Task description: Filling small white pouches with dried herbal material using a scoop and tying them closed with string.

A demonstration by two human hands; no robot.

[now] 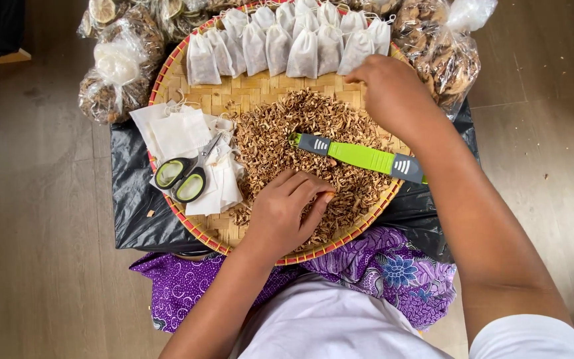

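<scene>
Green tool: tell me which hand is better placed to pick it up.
Probably the left hand: it rests on the dried herbs just below the green tool. The right hand is up by the filled bags, its forearm crossing over the tool's end.

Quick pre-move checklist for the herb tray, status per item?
1. Left hand on the dried herb pile: ok.
2. Right hand at the filled pouch row: ok; what it grips: cannot tell.
3. Empty pouches within reach: ok.
4. Scissors lying free, untouched: ok.
5. Green tool resting on the pile, untouched: ok.
6. Herbs inside the woven tray rim: ok.
</scene>
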